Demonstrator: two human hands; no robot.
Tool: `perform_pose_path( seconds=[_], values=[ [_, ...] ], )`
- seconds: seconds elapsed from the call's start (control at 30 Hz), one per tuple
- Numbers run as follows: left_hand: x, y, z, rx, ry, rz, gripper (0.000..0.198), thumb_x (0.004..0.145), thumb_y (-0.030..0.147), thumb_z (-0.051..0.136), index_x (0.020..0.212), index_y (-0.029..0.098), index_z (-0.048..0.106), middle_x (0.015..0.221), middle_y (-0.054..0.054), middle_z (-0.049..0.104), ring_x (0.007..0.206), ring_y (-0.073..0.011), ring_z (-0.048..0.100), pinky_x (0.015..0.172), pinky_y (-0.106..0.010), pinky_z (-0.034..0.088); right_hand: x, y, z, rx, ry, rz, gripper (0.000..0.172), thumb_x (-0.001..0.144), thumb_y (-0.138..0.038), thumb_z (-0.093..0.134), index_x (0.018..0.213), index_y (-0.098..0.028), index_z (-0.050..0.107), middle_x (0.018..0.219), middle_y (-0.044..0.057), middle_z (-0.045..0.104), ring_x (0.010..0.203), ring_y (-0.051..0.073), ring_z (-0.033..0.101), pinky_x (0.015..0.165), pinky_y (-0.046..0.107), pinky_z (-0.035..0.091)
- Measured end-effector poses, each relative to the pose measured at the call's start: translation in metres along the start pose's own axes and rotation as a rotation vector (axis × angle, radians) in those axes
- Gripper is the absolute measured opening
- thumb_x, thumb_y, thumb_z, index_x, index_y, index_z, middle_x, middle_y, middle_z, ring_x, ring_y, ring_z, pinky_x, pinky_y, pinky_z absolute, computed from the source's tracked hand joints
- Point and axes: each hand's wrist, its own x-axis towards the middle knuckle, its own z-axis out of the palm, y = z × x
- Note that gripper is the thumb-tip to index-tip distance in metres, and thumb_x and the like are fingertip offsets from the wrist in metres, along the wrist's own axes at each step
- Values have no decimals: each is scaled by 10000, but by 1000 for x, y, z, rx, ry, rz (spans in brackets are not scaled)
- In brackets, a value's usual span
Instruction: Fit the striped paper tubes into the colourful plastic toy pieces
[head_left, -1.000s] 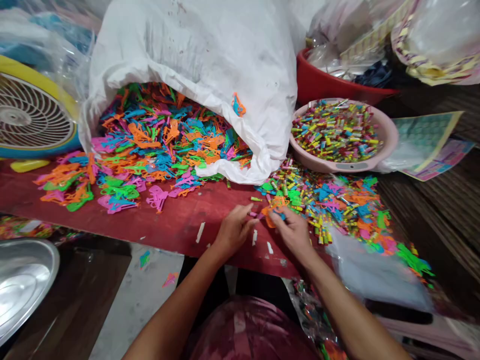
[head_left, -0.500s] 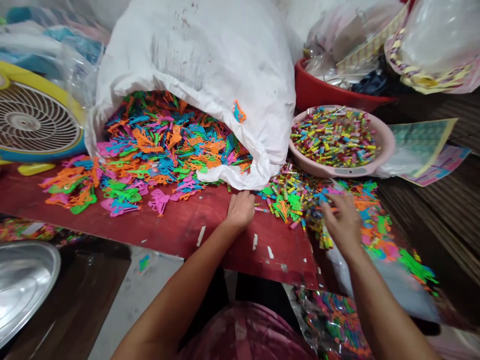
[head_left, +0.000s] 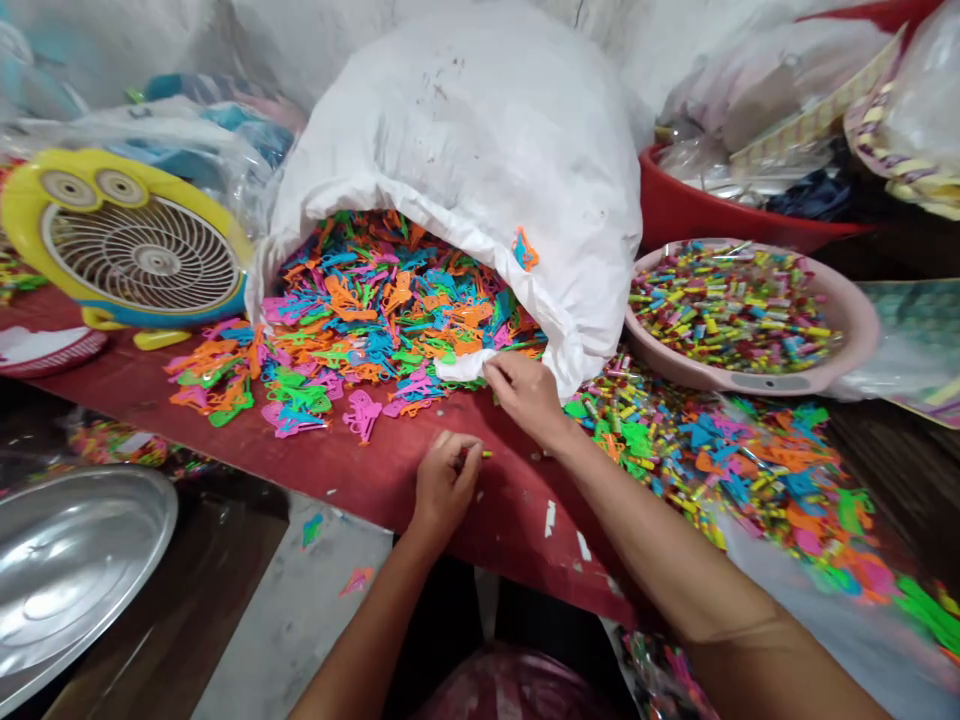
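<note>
My left hand [head_left: 448,482] is closed over the red tabletop [head_left: 375,455], with the yellow-green end of a small tube [head_left: 487,454] poking out at its fingertips. Further up, the bent fingers of my right hand [head_left: 531,398] pinch the loose lip of a big white sack [head_left: 480,130]; the exact grip is partly hidden. Out of the sack's mouth spills a heap of toy-gun-shaped plastic pieces [head_left: 360,320] in orange, blue, green and pink. Small multicoloured tubes [head_left: 600,400] lie loose right of the sack.
A pink basin [head_left: 855,345] full of similar tubes stands at the right, before a red tub [head_left: 667,200]. On the left are a yellow fan [head_left: 150,250] and, lower down, a metal basin [head_left: 82,560]. More plastic pieces [head_left: 802,490] cover the right side.
My right hand has moved left from the loose pieces to the sack's lip. My left hand has drawn back from the sack toward me. The view has swung left.
</note>
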Motion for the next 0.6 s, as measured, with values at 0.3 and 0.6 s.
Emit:
perform_pose_path(
  seconds=[0.3,0.6],
  values=[
    [0,-12,9,-98,-62,-73,214,765,110,644,965,185,656,765,12,537,640,-125,527,615,-240,413,81,16,46,-243,-279,143,255,788,-158,638,1042,-168,627,1135,115,598,1008,243,566,827,311,443],
    [-1,-8,5,-132,54,-2,108,867,238,598,934,189,667,944,-53,632,881,-172,603,781,-289,495,41,28,51,-194,-178,140,289,861,-295,545,1115,-159,559,1093,119,588,959,241,560,801,322,445]
  ],
)
